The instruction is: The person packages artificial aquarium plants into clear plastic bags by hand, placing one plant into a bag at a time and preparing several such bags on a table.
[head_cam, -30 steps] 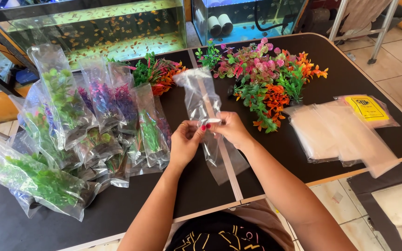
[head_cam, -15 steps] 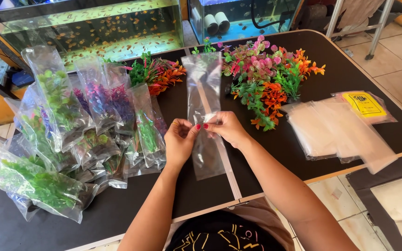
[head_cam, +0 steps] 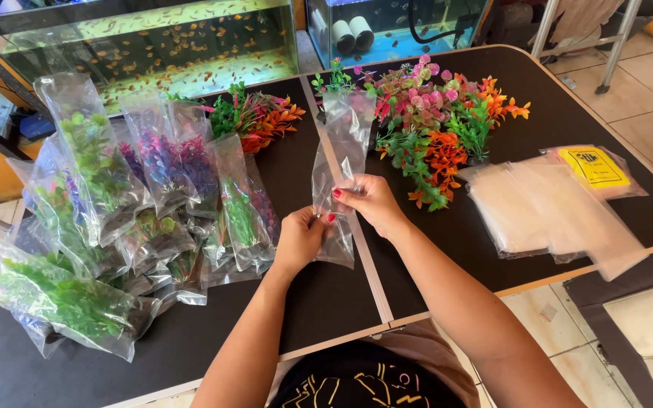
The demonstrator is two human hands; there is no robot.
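clear plastic bag (head_cam: 339,170) held above black table (head_cam: 326,302), centre | long axis runs away from person, far end tilted slightly right | left hand (head_cam: 301,238) pinches near end | right hand (head_cam: 372,200) pinches mid-bag | bagged plastic plants (head_cam: 115,211) at left

left bagged plants (head_cam: 47,302) cut by edge; left hand (head_cam: 300,240) fingertips behind clear bag (head_cam: 339,174).

bag (head_cam: 339,162) is thin clear glossy plastic, crinkly; bench (head_cam: 326,302) looks matt black; plants (head_cam: 425,125) are shiny plastic
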